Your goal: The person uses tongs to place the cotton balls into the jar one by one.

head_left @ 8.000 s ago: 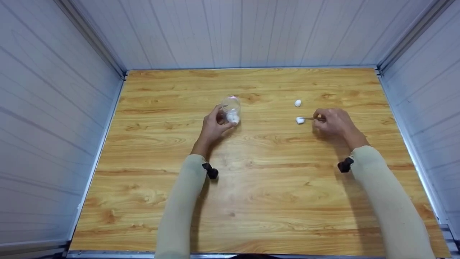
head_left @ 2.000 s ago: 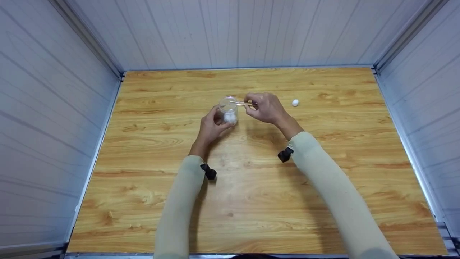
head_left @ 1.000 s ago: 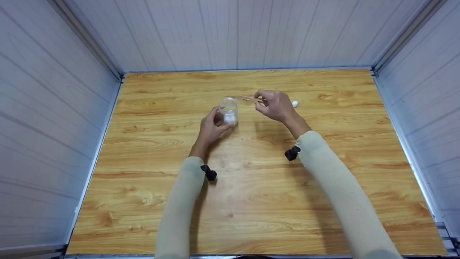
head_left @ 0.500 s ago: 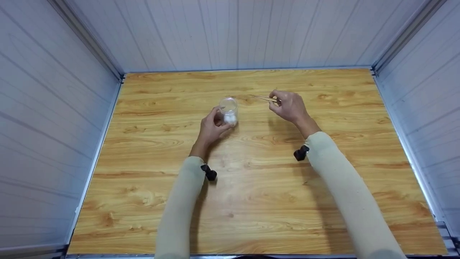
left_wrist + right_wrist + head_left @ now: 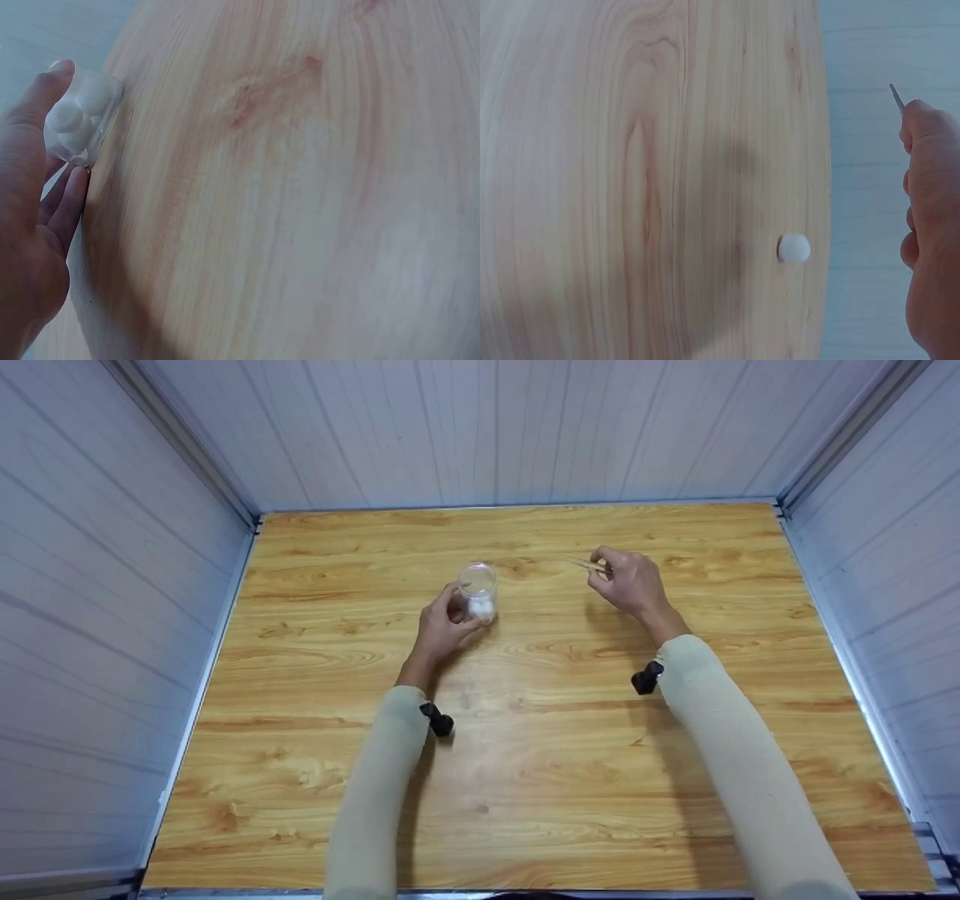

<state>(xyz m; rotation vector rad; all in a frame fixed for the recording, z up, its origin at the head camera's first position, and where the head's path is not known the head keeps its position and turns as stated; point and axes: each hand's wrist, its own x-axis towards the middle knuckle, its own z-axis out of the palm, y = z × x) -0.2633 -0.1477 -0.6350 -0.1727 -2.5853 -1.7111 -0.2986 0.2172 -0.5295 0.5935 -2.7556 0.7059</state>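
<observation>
In the head view my left hand (image 5: 441, 624) holds a clear jar (image 5: 478, 579) upright on the table, thumb and fingers around its side. White cotton balls (image 5: 71, 120) fill the lower part of the jar, seen through its wall in the left wrist view. My right hand (image 5: 631, 583) pinches a pair of tweezers (image 5: 587, 564) above the table, tips pointing left with nothing between them. One loose cotton ball (image 5: 794, 247) lies on the table in the right wrist view; in the head view the right hand hides it.
The wood-patterned table (image 5: 525, 780) is enclosed by pale panel walls (image 5: 465, 427) at the back and both sides. A small black camera (image 5: 646, 678) sits at the right wrist, and another black camera (image 5: 438, 720) at the left.
A cotton ball gripped by the tweezers went from the table to the jar. Since then the right hand has drawn the tweezers back rightward, over the loose ball. The left hand stays put.
</observation>
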